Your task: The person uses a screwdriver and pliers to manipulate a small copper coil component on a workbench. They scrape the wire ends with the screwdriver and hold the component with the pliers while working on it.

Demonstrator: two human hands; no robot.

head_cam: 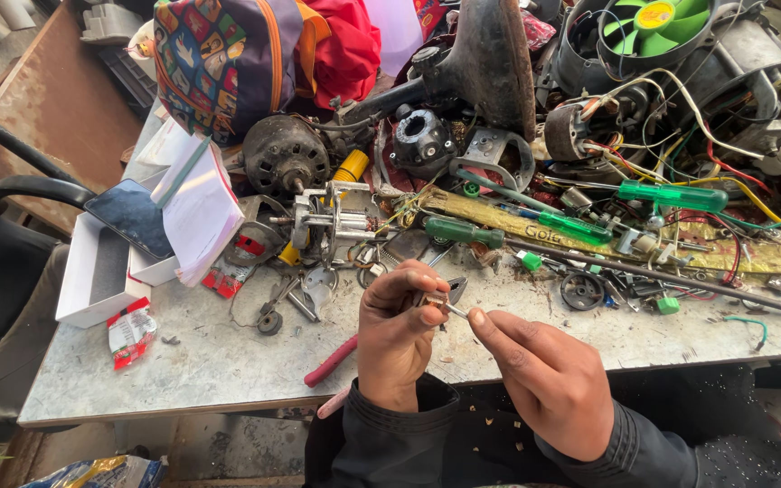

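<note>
My left hand (397, 336) pinches a small shiny metal part (437, 301) tight. My right hand (544, 378) pinches its thin metal pin (458, 312), just in front of the green-handled screwdriver (463, 232).

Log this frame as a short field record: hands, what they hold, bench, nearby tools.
left hand: pinches a small metal part
right hand: fingertips on a thin metal pin at that part
bench: grey metal tabletop, cluttered
nearby: red-handled pliers, green-handled screwdrivers
behind: dark round electric motor
</note>
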